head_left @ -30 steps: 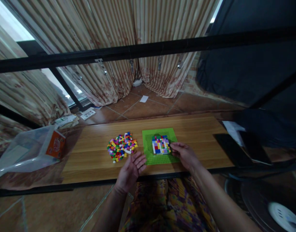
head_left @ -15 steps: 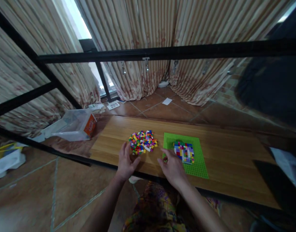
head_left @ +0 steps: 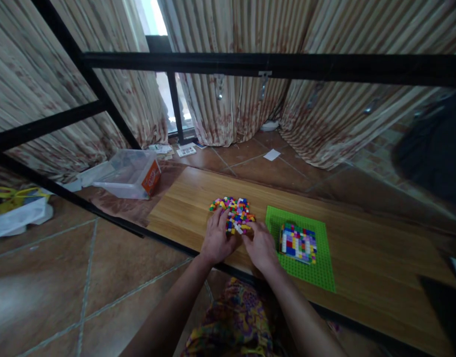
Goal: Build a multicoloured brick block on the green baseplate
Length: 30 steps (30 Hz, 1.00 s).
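A pile of small loose toy bricks (head_left: pixel 237 207) in many colours lies on the wooden board. My left hand (head_left: pixel 217 239) rests over its near left side, fingers stretched onto the bricks and slightly apart. At the near right edge of the pile is my right hand (head_left: pixel 262 246), its thumb and forefinger apart beside a white and a yellow brick. I see nothing gripped in either hand. To the right, a green baseplate (head_left: pixel 326 270) carries a built block of multicoloured bricks (head_left: pixel 298 242), a low rectangle with white, red, purple and blue pieces on top.
A clear plastic bin (head_left: pixel 119 186) with an orange label stands on the floor left of the wooden board (head_left: pixel 175 218). A black metal rail (head_left: pixel 228 63) crosses beyond the board, before striped curtains (head_left: pixel 209 29). A white paper (head_left: pixel 272 154) lies on the tiles.
Both hands have moved in to the brick pile, the right one coming away from the built block and baseplate. The whole view has shifted, too.
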Tool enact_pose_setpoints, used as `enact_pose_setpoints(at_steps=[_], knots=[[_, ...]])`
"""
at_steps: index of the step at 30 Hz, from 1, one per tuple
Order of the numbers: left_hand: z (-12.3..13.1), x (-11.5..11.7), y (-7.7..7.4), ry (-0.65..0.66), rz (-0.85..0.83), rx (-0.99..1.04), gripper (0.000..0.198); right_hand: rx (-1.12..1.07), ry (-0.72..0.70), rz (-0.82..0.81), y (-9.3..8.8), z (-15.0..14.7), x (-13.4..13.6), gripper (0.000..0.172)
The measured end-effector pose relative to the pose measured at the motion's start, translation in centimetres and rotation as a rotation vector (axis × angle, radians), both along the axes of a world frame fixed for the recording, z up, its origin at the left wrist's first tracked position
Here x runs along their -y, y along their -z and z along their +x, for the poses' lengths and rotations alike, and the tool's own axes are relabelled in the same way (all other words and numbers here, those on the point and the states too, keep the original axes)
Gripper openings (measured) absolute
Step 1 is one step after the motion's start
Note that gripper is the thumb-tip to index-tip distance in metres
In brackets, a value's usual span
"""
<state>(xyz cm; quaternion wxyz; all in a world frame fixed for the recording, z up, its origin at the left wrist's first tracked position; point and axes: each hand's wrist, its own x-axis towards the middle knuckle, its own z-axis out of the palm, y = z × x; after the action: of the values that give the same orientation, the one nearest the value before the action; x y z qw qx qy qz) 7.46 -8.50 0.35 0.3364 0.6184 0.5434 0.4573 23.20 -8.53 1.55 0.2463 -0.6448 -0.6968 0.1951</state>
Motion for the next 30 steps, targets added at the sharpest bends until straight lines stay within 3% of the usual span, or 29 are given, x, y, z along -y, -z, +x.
enact_pose_setpoints(at_steps=[7, 15, 21, 25, 30], knots=[[-0.6, 0.0, -0.1, 0.025, 0.055, -0.007, 0.073, 0.042, -0.057, 0.062, 0.0, -1.4, 0.3, 0.025], [-0.7, -0.3, -0.1, 0.004, 0.08, -0.06, 0.063, 0.131, 0.026, 0.016, 0.0, -2.5, 0.0, 0.021], [-0.9, -0.5, 0.1, 0.01, 0.123, -0.135, 0.06, 0.102, 0.018, 0.069, 0.1, -2.6, 0.0, 0.023], [-1.1, -0.6, -0.1, 0.023, 0.137, -0.146, 0.059, -0.025, 0.052, 0.075, -1.0, -2.0, 0.7, 0.019], [-1.2, -0.6, -0.1, 0.023, 0.153, -0.123, 0.055, -0.367, 0.071, 0.074, -2.7, 0.3, 3.6, 0.017]])
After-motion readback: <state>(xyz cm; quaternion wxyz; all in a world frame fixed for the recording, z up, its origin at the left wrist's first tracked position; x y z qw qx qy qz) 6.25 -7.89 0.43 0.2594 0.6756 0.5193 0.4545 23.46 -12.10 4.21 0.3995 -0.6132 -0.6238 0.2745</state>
